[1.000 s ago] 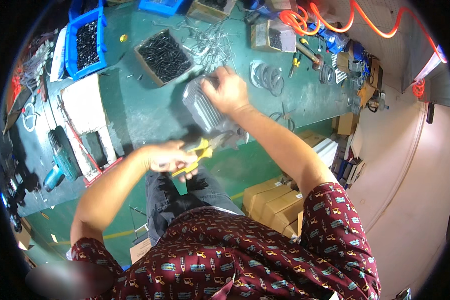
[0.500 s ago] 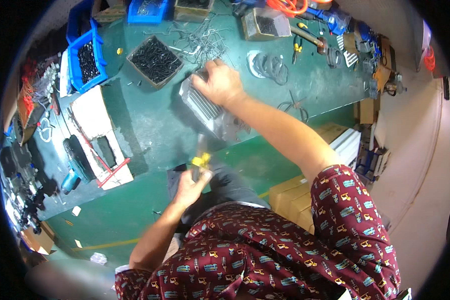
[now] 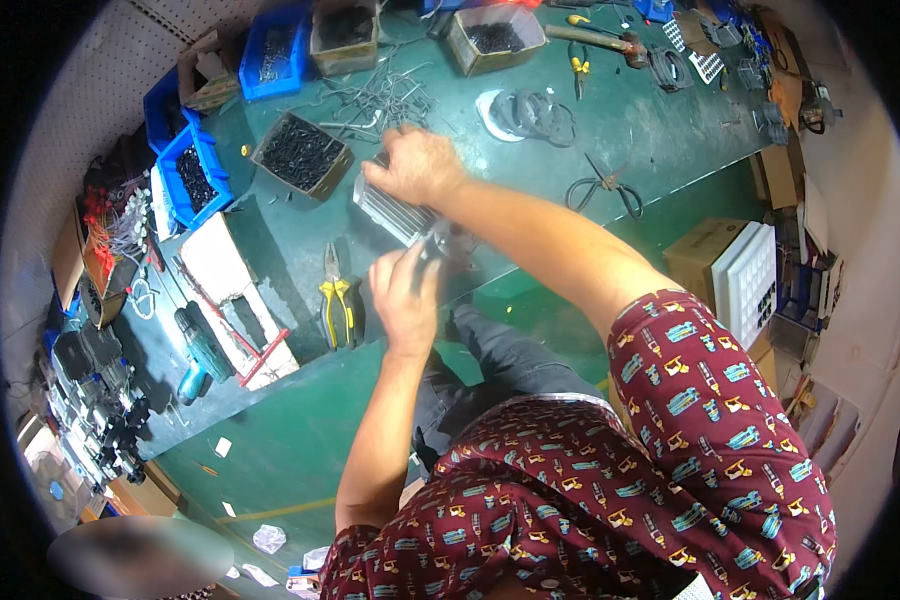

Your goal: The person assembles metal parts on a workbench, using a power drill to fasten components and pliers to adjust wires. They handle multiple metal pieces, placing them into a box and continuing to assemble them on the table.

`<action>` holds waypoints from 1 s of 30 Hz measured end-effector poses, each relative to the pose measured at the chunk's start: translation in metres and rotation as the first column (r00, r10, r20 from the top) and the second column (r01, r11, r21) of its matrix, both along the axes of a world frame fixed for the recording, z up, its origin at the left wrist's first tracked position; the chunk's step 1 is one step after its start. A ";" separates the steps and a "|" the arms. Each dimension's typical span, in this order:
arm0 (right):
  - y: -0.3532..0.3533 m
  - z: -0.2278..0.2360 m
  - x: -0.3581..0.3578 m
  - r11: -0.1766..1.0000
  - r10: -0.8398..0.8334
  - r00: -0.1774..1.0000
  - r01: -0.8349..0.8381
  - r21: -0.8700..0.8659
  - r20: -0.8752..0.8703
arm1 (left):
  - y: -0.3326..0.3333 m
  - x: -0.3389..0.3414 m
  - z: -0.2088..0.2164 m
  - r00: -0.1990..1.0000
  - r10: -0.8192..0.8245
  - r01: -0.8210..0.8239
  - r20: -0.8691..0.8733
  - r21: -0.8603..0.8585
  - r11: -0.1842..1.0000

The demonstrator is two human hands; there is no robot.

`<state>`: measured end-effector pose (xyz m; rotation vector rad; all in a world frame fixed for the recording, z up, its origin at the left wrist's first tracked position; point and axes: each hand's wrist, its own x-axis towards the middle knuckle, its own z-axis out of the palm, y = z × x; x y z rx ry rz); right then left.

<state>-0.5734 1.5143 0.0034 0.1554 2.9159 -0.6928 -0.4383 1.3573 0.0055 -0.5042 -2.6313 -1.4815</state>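
My right hand (image 3: 422,165) is closed over the far end of a grey finned metal housing (image 3: 392,215), which rests on the green worktable. My left hand (image 3: 405,305) has its fingers stretched toward the near end of that housing; whether they touch it is blurred. At this near end, a shiny part is smeared by motion. Just left of my left hand lie pliers with yellow handles (image 3: 336,305), jaws pointing away from me. An open carton of small black parts (image 3: 303,155) stands left of the housing.
Bent metal rods (image 3: 395,95) lie beyond the housing. Black scissors (image 3: 605,188) and a coiled grey strip (image 3: 540,115) are to the right. At left are blue bins (image 3: 192,175), a teal power drill (image 3: 200,355) and a red T-shaped tool (image 3: 260,360). A hammer (image 3: 610,42) lies far right.
My left hand has let go of the yellow-handled pliers, now on the table, and moved up to the housing. My right hand stays on the housing. The view has shifted.
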 end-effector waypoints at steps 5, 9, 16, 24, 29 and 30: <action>-0.001 -0.004 -0.001 1.000 -0.010 1.000 0.010 -0.005 -0.024 | 0.025 -0.013 -0.006 0.997 -0.061 0.061 -0.053 -0.003 0.998; -0.001 -0.005 -0.001 1.000 -0.021 0.999 0.020 -0.015 -0.040 | 0.023 -0.019 -0.012 0.992 -0.091 0.086 -0.086 -0.065 0.994; 0.001 -0.008 0.000 1.000 -0.012 0.999 0.012 -0.015 -0.047 | 0.022 -0.025 -0.007 0.982 -0.140 0.132 -0.130 -0.069 0.989; 0.001 -0.008 -0.001 1.000 -0.001 0.998 0.001 -0.002 -0.063 | 0.018 -0.025 -0.017 0.981 -0.159 0.143 -0.113 -0.138 0.980; 0.001 -0.008 0.000 1.000 -0.011 0.998 0.011 -0.002 -0.061 | 0.023 -0.025 -0.003 0.971 -0.160 0.147 -0.178 -0.085 0.985; 0.001 -0.006 0.000 1.000 -0.010 0.998 0.010 -0.007 -0.055 | 0.022 -0.025 -0.006 0.970 -0.159 0.145 -0.182 -0.084 0.986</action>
